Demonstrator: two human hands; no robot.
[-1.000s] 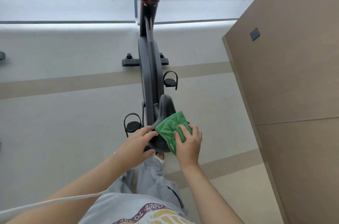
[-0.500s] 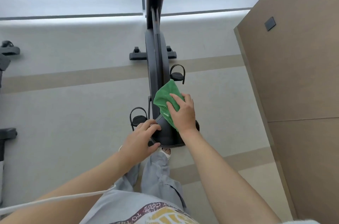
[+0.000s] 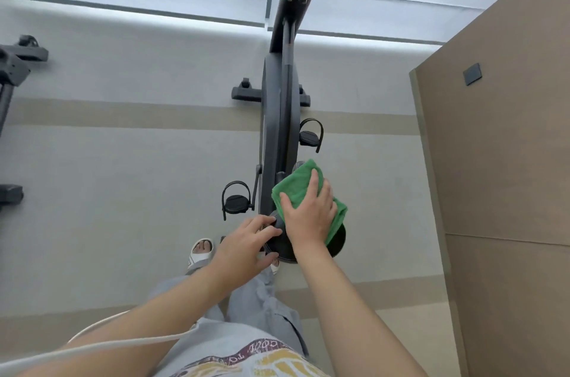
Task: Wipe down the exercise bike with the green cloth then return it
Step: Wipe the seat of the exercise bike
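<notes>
**Green cloth on bike saddle, under right hand**

Green cloth (image 3: 303,188): lies folded over the front and right part of the black saddle (image 3: 334,241) of the exercise bike (image 3: 279,117). It shows beyond the right hand's fingertips and out to that hand's right side.

Right hand (image 3: 308,213): palm down on the cloth, fingers straight and slightly spread, pressing flat. No curl round the cloth is visible.

Left hand (image 3: 243,245): just beside the right hand, on its left, at the saddle's left edge. Fingers reach over the saddle's rim and the thumb lies below it; the hand grips the saddle's side.

Surroundings: one pedal (image 3: 236,202) sits just beyond the left hand, another pedal (image 3: 310,137) well beyond the right hand. A sandalled foot (image 3: 200,251) stands on the floor to the left of the left hand. A brown panel wall (image 3: 499,160) rises well to the right of the right hand.
</notes>
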